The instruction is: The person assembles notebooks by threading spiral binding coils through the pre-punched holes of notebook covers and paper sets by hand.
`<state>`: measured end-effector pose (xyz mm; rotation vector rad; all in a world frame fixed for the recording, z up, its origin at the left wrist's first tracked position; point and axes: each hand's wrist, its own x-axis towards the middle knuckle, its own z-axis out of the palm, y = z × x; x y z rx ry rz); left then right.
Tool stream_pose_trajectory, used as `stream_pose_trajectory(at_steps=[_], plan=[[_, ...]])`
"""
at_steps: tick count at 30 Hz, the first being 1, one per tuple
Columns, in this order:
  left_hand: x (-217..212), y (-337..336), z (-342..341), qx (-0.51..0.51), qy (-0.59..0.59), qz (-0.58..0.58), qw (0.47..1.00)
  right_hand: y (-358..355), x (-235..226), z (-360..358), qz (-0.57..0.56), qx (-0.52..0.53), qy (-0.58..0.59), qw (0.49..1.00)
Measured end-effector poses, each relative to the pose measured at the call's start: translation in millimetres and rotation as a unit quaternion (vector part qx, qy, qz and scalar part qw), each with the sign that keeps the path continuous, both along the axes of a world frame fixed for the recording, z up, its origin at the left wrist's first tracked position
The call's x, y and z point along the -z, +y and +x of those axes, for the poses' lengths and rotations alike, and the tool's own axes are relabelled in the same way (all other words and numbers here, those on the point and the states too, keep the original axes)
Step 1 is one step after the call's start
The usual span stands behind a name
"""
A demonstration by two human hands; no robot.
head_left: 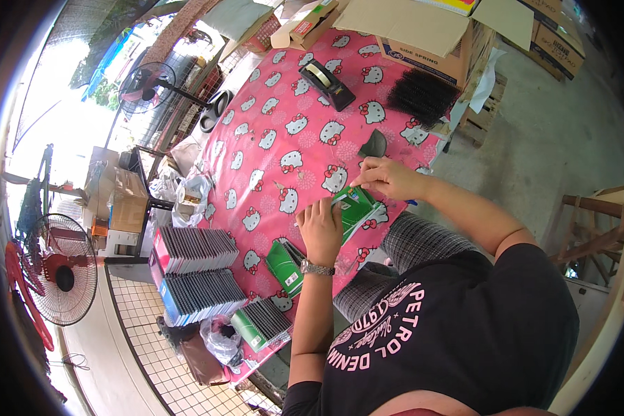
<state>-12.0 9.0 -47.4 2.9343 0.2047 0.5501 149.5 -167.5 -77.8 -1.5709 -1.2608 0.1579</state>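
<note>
Here, near: left hand (320,229) clamped on the near end of a small green box (353,206), wristwatch (317,267) on that arm. Right hand (388,177), at about 1 o'clock from the left, pinches the box's far top edge with thumb and fingertips; whether it grips a flap or a loose strip I cannot tell, the spot is too small. The box sits over the edge of the pink patterned tablecloth (277,111), partly above the lap.

At 7 o'clock from the left hand, another green box (285,267) lies flat. Further, at 8 o'clock, a green tray of dark packets (260,324), and rows of packed boxes (195,274).

Far, at 12 o'clock: black tape dispenser (328,84), black bristly bundle (423,96), cardboard cartons (423,35).

Risk, as a judgement: box held half off the table; a slipped pinch could drop it to the floor, or spill its contents. A hard pull might tear the thin card edge.
</note>
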Motion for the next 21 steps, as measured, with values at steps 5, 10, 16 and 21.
stream_pose_trajectory(at_steps=[5,10,16,21], plan=[[4.1,-3.2,2.7,0.014,-0.011,0.014,1.000,-5.1,-38.6,2.6,-0.176,-0.062,0.098,0.977],[7.7,-17.5,8.1,0.055,-0.026,0.001,0.998,-2.8,-30.9,-0.9,-0.065,-0.043,-0.075,0.994],[1.4,-16.0,6.4,0.054,0.008,-0.013,0.998,8.1,-43.9,-0.9,-0.096,-0.088,-0.042,0.991],[7.3,-16.8,7.4,0.058,-0.018,-0.027,0.998,32.6,15.8,55.8,-0.147,-0.013,0.112,0.983]])
